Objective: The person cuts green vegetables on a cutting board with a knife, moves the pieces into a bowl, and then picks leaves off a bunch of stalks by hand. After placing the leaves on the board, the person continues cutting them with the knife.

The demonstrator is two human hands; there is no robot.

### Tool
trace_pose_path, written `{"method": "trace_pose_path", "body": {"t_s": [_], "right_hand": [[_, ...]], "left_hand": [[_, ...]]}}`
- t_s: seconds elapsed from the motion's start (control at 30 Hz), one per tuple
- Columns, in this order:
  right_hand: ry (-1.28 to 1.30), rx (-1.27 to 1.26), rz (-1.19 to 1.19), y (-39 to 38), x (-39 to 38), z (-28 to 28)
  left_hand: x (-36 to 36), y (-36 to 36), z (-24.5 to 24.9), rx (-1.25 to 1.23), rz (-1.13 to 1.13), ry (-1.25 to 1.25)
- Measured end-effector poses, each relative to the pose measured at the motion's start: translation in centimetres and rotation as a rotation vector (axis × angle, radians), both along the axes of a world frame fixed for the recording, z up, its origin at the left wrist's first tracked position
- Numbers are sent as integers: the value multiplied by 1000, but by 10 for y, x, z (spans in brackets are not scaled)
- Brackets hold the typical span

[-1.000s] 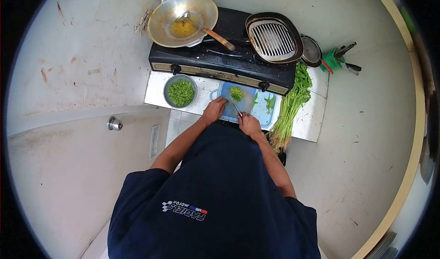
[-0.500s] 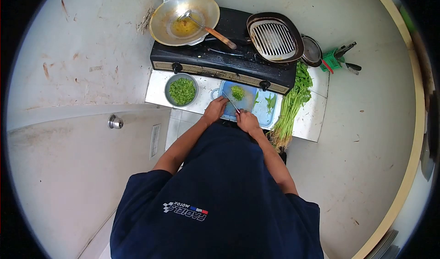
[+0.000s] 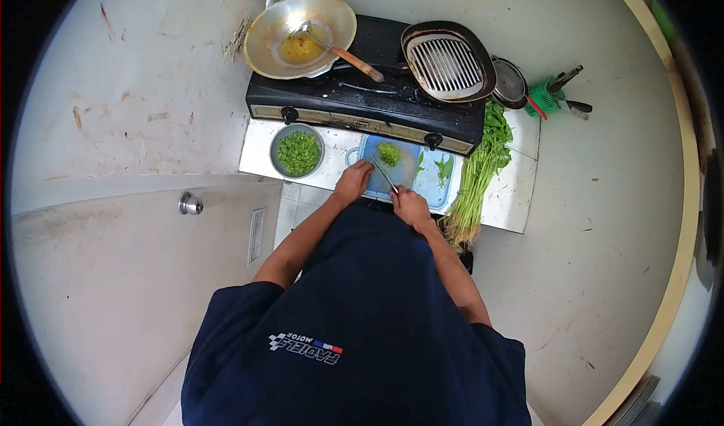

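My right hand (image 3: pixel 411 206) is closed round the handle of a knife (image 3: pixel 384 173), whose blade slants up and left over a blue cutting board (image 3: pixel 372 186). Fingers bunched together, my left hand (image 3: pixel 353 182) rests at the board's left edge, close to the blade. Whatever its fingertips may pinch is too small to make out. Just beyond the knife lies a small heap of chopped greens (image 3: pixel 388 153). A few loose green leaves (image 3: pixel 443 170) are on the right part of the board.
A bowl of chopped greens (image 3: pixel 299 151) stands left of the board. To the right lies a bunch of leafy greens with roots (image 3: pixel 479 177). Behind is a black stove (image 3: pixel 362 105) bearing a wok (image 3: pixel 260 45) with a ladle, and a grill pan (image 3: pixel 450 64). A green basket (image 3: pixel 544 98) holds utensils.
My right hand and the knife have shifted slightly right and toward me. My left hand stays nearly where it was. The whole view has moved a little.
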State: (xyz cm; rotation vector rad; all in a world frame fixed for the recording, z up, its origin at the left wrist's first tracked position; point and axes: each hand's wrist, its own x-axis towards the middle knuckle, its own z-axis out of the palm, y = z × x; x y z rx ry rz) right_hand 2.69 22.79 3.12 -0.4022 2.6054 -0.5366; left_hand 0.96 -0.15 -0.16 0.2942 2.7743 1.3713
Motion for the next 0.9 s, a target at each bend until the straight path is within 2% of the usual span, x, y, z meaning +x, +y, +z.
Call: {"method": "trace_pose_path", "body": {"t_s": [0.27,0.67,0.77,0.9], "right_hand": [[17,16,27,-4,2,7],[113,-28,7,1,7,-15],[34,21,-16,5,8,-7],[60,8,2,2,9,-5]], "left_hand": [[0,1,9,-8,-12,12],[0,2,8,26,8,11],[-2,2,5,14,-3,8],[-1,2,6,18,4,-2]]}}
